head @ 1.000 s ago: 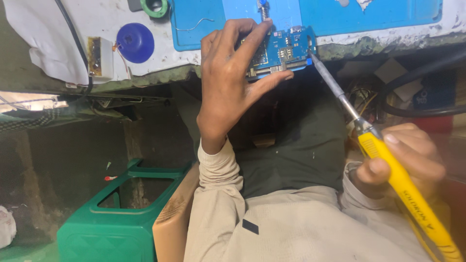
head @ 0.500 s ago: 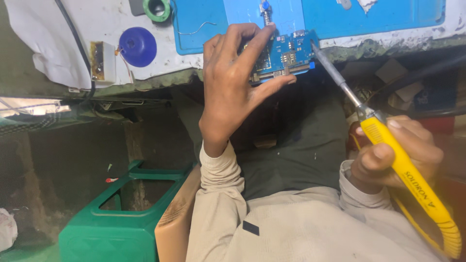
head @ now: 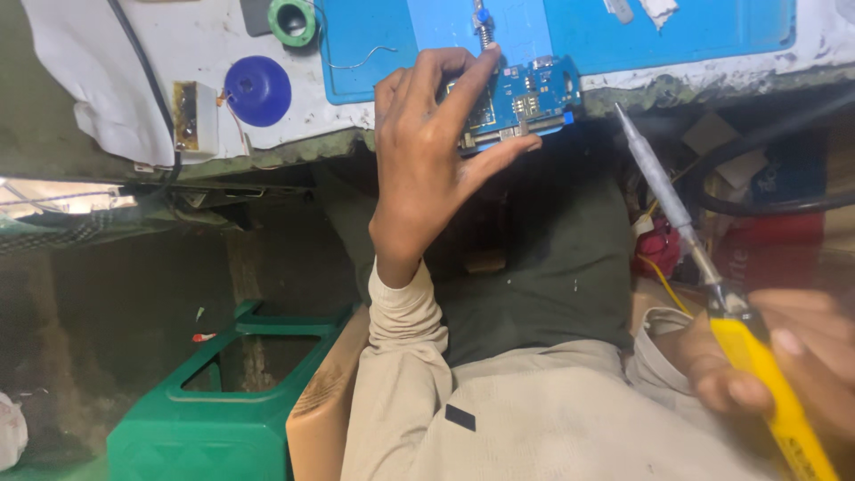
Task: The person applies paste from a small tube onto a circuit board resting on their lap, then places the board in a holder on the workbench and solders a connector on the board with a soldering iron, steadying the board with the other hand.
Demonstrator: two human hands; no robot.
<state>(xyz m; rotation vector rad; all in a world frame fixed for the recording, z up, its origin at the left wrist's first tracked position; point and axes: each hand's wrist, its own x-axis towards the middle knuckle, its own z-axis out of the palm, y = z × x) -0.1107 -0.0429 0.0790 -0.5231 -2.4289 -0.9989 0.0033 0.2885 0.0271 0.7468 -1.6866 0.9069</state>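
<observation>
The left hand [head: 427, 169] pinches a small blue circuit board [head: 521, 102] between thumb below and fingertips above, holding it at the near edge of the tabletop [head: 178, 53], partly over the blue work mat [head: 374, 53]. The right hand [head: 784, 356] is closed around the yellow handle of a soldering iron [head: 686, 232], low at the right border of the view; its metal shaft slants up and left, and its tip sits just right of the board, apart from it. Between the two hands lies dark cloth over the person's lap and the beige sleeves. A small clamp with a spring [head: 482, 25] stands on the mat just above the board. Left of the mat on the white, stained tabletop sit a green solder spool [head: 292, 20], a round blue lid [head: 257, 89] and a small yellowed sponge holder [head: 191, 114], with a black cable [head: 142, 80] running down across the edge. Right of the iron, black cables [head: 766, 169] loop amid red and yellow clutter. Below the tabletop's ragged edge the space is dark, and a green plastic stool [head: 232, 401] stands at lower left beside the person's arm
</observation>
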